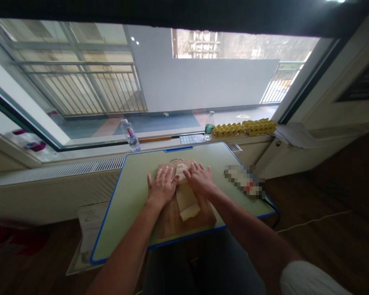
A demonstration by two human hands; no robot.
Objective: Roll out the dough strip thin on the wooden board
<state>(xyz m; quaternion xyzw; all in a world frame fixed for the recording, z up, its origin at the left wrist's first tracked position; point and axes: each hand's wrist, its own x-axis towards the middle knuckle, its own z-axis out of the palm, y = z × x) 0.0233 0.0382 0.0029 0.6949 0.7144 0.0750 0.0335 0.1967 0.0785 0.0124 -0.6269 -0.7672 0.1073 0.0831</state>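
Observation:
A wooden cutting board (169, 223) lies on a small table, its metal handle at the far end. Along it stretches a pale cream strip (186, 196) that looks like a thin sheet of dough or paper. The strip's near end is folded over, and a whiter, bunched part (181, 168) is at its far end. My left hand (162, 186) rests on the left of the board with fingers spread, thumb by the strip. My right hand (201, 179) lies opposite, fingers apart, its thumb touching the bunched part. Whether either thumb presses down, I cannot tell.
The pale green table (127, 213) has a blue rim. A blurred-out object (244, 181) with a black cable lies on its right. Along the windowsill stand two plastic bottles (130, 137), yellow egg-carton-like trays (246, 128) and papers (295, 135). A radiator grille (89, 166) is at left.

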